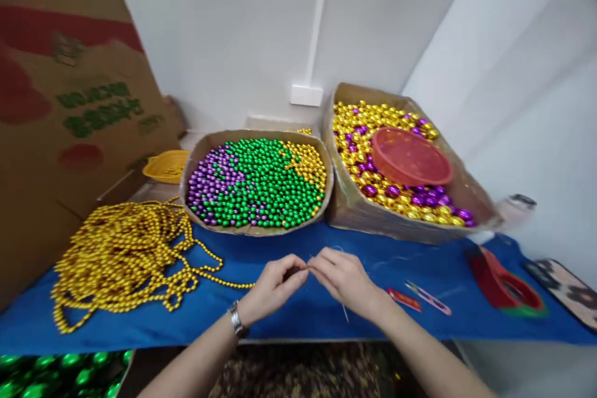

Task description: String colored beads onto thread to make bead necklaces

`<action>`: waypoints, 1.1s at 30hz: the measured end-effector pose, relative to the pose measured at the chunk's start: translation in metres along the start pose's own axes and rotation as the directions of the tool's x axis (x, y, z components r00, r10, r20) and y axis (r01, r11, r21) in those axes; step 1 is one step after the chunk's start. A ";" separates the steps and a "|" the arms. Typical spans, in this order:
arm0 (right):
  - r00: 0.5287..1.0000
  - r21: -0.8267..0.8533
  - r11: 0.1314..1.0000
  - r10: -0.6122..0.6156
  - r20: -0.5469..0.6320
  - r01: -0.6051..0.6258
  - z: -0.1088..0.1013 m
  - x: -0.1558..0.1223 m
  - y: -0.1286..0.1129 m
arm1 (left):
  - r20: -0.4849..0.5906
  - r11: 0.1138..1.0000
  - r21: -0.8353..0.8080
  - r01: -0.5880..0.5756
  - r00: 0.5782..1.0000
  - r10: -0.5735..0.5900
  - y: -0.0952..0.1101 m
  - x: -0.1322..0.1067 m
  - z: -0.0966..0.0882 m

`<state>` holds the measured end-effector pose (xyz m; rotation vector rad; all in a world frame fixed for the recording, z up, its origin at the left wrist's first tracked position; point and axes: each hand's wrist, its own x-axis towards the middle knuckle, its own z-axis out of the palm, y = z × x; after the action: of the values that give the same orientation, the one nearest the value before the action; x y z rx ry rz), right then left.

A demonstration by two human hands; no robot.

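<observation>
Over the blue cloth, my left hand (278, 283) and my right hand (344, 277) meet fingertip to fingertip, both pinched closed. Fine clear thread (339, 249) shows around the right fingers, and a strand seems to run into the pinch between both hands. What exactly lies between the fingertips is too small to see. Below my right palm a thin pale needle-like piece (346, 313) sticks out. A strand of gold beads (233, 284) ends beside my left wrist, leading from a large heap of gold bead strings (125, 255).
Behind the hands stand a box of purple, green and gold beads (261, 183) and a carton of larger beads (354, 165) holding a red bowl (413, 155). At right lie thread snips (430, 298), a red packet (403, 300), a tape roll (508, 286) and a phone (566, 289).
</observation>
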<state>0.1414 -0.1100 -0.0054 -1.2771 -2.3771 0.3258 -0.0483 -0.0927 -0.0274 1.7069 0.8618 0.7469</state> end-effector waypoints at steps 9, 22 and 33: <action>0.954 -0.151 0.943 0.284 -0.100 -0.297 -0.016 -0.076 0.080 | 0.007 0.977 -0.095 0.192 0.981 -0.192 -0.014 0.034 0.029; 0.987 -0.393 0.910 0.158 0.038 -0.131 0.075 -0.079 0.070 | -0.112 0.856 -0.436 0.276 0.928 -0.356 -0.032 0.027 0.047; 0.978 0.102 0.995 0.018 -0.207 0.004 0.046 -0.041 -0.029 | 0.060 0.585 -0.756 0.293 0.921 -0.384 -0.022 0.021 0.042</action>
<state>0.1186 -0.1607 -0.0450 -1.2106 -2.1529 0.2959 -0.0066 -0.0926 -0.0580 0.7140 0.7614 0.7855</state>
